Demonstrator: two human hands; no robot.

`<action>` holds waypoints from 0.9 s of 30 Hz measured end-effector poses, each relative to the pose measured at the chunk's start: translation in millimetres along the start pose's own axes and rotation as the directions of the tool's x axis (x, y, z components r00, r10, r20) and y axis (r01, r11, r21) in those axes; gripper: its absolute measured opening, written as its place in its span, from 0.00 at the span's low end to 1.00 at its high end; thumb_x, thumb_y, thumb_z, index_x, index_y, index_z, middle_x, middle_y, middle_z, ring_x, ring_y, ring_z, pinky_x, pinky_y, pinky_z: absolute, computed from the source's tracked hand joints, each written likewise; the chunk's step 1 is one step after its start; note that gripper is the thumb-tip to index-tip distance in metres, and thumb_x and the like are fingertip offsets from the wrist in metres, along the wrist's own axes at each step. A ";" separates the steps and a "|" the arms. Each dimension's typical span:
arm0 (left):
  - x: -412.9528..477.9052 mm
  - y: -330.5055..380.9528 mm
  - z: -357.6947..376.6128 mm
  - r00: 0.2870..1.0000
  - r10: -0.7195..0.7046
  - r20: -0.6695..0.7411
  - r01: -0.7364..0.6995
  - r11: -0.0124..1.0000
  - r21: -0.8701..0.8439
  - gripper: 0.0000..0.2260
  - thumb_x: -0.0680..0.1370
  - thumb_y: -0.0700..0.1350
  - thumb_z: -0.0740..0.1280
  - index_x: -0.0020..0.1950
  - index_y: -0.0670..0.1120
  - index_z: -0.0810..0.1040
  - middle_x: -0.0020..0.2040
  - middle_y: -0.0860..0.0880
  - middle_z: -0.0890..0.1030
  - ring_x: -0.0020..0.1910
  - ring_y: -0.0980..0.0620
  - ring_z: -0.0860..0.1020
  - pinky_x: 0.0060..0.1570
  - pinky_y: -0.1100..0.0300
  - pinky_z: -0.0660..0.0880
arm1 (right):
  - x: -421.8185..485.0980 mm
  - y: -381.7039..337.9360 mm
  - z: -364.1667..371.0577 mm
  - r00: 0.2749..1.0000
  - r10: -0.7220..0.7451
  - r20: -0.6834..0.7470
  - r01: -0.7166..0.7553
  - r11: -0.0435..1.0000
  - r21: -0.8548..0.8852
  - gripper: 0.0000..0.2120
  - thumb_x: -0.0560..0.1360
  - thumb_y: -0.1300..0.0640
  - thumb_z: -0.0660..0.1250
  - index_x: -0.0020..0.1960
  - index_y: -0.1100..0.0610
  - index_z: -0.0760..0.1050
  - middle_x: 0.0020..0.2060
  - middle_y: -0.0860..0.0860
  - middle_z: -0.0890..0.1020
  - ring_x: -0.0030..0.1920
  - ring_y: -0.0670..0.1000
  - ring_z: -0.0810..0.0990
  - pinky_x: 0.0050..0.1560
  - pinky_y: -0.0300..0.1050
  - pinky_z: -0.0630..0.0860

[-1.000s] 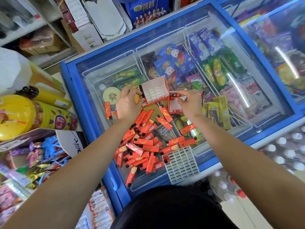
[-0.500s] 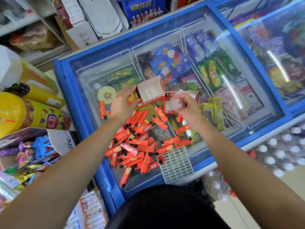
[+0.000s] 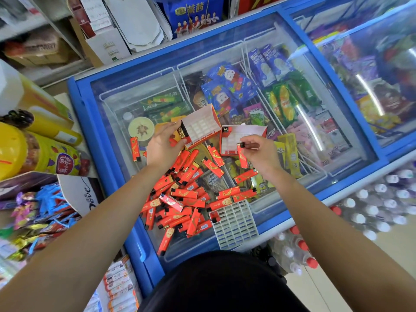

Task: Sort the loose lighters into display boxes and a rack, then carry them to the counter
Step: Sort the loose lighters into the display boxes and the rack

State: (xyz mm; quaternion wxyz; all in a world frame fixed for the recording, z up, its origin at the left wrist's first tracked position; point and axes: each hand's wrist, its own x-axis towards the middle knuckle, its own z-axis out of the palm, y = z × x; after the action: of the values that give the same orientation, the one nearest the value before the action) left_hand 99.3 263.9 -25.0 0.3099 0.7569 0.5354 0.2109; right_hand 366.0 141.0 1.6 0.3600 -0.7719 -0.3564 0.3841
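Since 0.5 s ago: right hand (image 3: 262, 154) has left the right display box (image 3: 244, 132)'s rim and now pinches one red lighter (image 3: 242, 156) at thumb and fingertips, hanging over the box's 6 o'clock edge. Left hand (image 3: 165, 145) unchanged, fingers curled on the left display box (image 3: 202, 124)'s 8 o'clock corner.

Counts: display boxes 2, side by side on the freezer's glass lid (image 3: 139, 91); white rack (image 3: 235, 224) 1, at 5 o'clock of the loose lighter pile (image 3: 184, 199); pile roughly thirty, overlap prevents exact count; stray lighter (image 3: 134, 149) 1, at 9 o'clock of the left hand.

Legible: "Dove" on a white carton (image 3: 86, 194).
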 end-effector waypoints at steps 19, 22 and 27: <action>-18.7 4.6 3.5 0.999 0.030 0.024 -0.030 0.999 -0.025 0.24 0.75 0.49 0.76 0.70 0.52 0.76 0.62 0.52 0.80 0.50 0.53 0.80 0.48 0.56 0.79 | 15.6 -71.7 46.7 0.926 -0.338 0.167 0.340 0.940 0.017 0.14 0.72 0.70 0.71 0.53 0.56 0.84 0.46 0.51 0.83 0.45 0.45 0.81 0.50 0.31 0.75; -19.4 6.4 1.4 0.996 -0.026 0.088 0.040 0.986 -0.162 0.24 0.77 0.46 0.74 0.73 0.53 0.74 0.62 0.51 0.79 0.48 0.56 0.81 0.49 0.62 0.77 | 14.0 -70.5 59.5 0.906 -0.369 0.208 0.380 0.925 -0.012 0.13 0.72 0.70 0.71 0.53 0.58 0.85 0.43 0.45 0.82 0.44 0.39 0.80 0.50 0.31 0.76; -19.1 6.6 2.5 0.985 -0.132 0.114 0.162 0.935 -0.315 0.21 0.78 0.46 0.72 0.71 0.55 0.76 0.53 0.52 0.83 0.39 0.54 0.81 0.40 0.72 0.71 | 11.6 -67.8 69.2 0.897 -0.381 0.223 0.400 0.916 -0.044 0.12 0.72 0.69 0.72 0.52 0.56 0.85 0.45 0.45 0.83 0.46 0.39 0.80 0.50 0.31 0.76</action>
State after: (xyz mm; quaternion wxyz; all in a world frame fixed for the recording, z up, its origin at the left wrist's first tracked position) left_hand 99.0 243.8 -21.9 0.4686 0.6625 0.5340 0.2375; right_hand 293.9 203.1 23.1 0.3555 -0.6550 -0.5566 0.3670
